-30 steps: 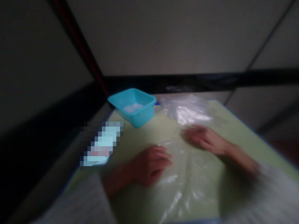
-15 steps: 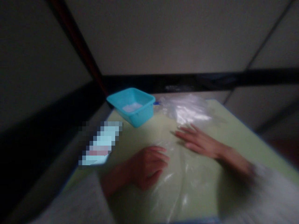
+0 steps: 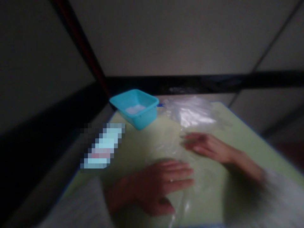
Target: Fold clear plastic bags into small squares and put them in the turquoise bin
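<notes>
A clear plastic bag [image 3: 186, 202] lies flat on the yellow-green table [image 3: 239, 139] in front of me. Across its left part rests my left hand [image 3: 163, 183], palm down, with fingers stretched out and thumb apart. My right hand [image 3: 201, 145] is at the bag's far right side, fingers extended and slightly blurred, and I see nothing held in it. Just beyond my right hand sits a pile of clear plastic bags [image 3: 197, 117] that catches the light. The bag's outline is hard to make out against the tabletop.
At the back left stands a turquoise plastic basin [image 3: 147, 118] with something whitish [image 3: 135, 109] inside. A pixelated flat light-blue object [image 3: 104, 147] lies along the left table edge. A wall [image 3: 178, 41] rises behind the table.
My left hand has slid right and nearer to me over the bag, its fingers now straighter. My right hand has shifted slightly toward me, its fingers closer together.
</notes>
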Demonstrator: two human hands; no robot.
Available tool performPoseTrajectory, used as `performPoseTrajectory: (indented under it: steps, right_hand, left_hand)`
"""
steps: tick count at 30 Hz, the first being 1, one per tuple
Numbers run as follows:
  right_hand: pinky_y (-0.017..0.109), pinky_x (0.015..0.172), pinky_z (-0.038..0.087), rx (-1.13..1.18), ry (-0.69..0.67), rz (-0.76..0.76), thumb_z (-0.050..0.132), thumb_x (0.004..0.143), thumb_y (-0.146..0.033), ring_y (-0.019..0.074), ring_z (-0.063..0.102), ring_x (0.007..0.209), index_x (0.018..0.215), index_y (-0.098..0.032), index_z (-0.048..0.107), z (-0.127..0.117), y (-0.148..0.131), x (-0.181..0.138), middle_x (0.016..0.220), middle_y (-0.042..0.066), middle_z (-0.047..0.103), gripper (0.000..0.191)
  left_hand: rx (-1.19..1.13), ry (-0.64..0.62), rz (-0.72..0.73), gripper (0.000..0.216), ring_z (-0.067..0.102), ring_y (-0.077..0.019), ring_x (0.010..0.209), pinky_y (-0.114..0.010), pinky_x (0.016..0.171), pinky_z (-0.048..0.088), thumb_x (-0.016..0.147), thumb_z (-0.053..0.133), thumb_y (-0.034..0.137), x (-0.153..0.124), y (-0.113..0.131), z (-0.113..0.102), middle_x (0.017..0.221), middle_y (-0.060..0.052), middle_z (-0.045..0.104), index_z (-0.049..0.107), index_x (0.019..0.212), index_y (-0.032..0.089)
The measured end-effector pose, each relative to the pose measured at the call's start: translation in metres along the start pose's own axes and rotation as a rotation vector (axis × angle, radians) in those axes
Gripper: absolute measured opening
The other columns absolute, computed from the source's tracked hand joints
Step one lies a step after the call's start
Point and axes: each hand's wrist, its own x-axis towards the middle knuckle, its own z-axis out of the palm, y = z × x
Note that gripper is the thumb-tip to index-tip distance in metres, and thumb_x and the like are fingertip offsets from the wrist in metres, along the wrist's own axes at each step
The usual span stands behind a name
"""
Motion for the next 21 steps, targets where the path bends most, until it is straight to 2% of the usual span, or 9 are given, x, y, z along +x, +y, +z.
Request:
performPoseTrajectory:
  steps: [3, 6, 16, 21]
  right_hand:
    - [0.047, 0.107, 0.033, -0.022, 0.014, 0.013, 0.033, 0.098, -0.032, 0.0223, 0.044, 0.127, 0.119, -0.017, 0.060, 0.001, 0.002, -0.001, 0.124, 0.008, 0.062, 0.037]
    - [0.048, 0.106, 0.033, -0.066, 0.024, 0.019, 0.034, 0.098, -0.033, 0.0230, 0.042, 0.128, 0.122, -0.018, 0.057, 0.002, 0.004, -0.001, 0.129, 0.007, 0.058, 0.037]
    - [0.052, 0.111, 0.021, -0.184, -0.026, 0.054, 0.037, 0.097, -0.037, 0.0240, 0.034, 0.134, 0.133, -0.023, 0.046, 0.008, 0.006, 0.001, 0.139, 0.005, 0.049, 0.041]
    - [0.052, 0.110, 0.023, -0.208, 0.060, 0.052, 0.037, 0.096, -0.037, 0.0235, 0.046, 0.126, 0.135, -0.017, 0.043, 0.016, 0.006, 0.004, 0.131, 0.012, 0.056, 0.044]
  left_hand:
    - [-0.023, -0.065, -0.064, 0.067, 0.021, -0.0270, 0.140, -0.044, 0.115, 0.020, 0.087, 0.046, 0.049, -0.003, -0.004, 0.002, 0.150, -0.014, 0.027, 0.031, 0.142, 0.013]
    - [-0.052, -0.101, -0.106, 0.069, 0.017, -0.0269, 0.141, -0.044, 0.115, 0.016, 0.087, 0.047, 0.051, -0.005, -0.007, 0.004, 0.152, -0.012, 0.021, 0.028, 0.143, 0.016]
    - [-0.052, -0.115, -0.177, 0.068, 0.013, -0.0279, 0.142, -0.048, 0.115, 0.014, 0.088, 0.047, 0.052, -0.004, -0.005, 0.005, 0.153, -0.011, 0.016, 0.027, 0.144, 0.019]
    - [-0.034, -0.059, -0.178, 0.070, 0.017, -0.0292, 0.140, -0.048, 0.114, 0.018, 0.086, 0.049, 0.053, -0.005, -0.004, 0.008, 0.152, -0.012, 0.019, 0.028, 0.144, 0.020]
